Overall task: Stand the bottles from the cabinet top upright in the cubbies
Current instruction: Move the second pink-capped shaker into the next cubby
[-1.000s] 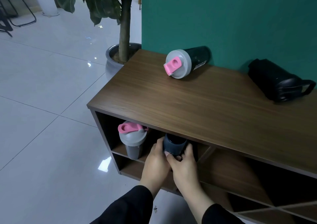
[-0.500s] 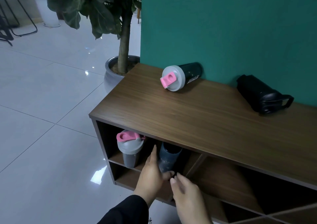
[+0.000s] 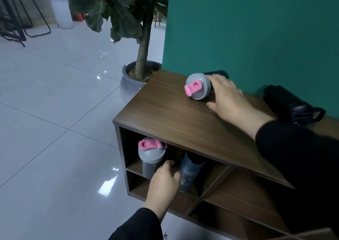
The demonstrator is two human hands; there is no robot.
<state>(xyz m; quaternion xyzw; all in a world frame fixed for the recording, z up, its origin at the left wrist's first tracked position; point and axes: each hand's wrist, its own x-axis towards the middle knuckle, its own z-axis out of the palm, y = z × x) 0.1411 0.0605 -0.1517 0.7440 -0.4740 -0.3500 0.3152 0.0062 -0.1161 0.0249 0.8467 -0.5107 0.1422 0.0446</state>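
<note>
On the wood-grain cabinet top (image 3: 174, 115), a shaker bottle (image 3: 199, 86) with a round grey lid and pink flip cap lay on its side against the teal wall (image 3: 256, 28); no lettering on it was readable. The right hand (image 3: 227, 96) rested over its dark body, fingers spread and not closed around it. A matte black bottle (image 3: 288, 104) with a loop handle lay further right, well apart. In the upper left cubby (image 3: 132, 166), a matching grey-lidded shaker (image 3: 149, 157) stood upright beside a dark blue bottle (image 3: 190, 171) with a faint pale print, leaning slightly. The left hand (image 3: 164, 182) touched the blue bottle's side, loosely curled, not clasping it.
</note>
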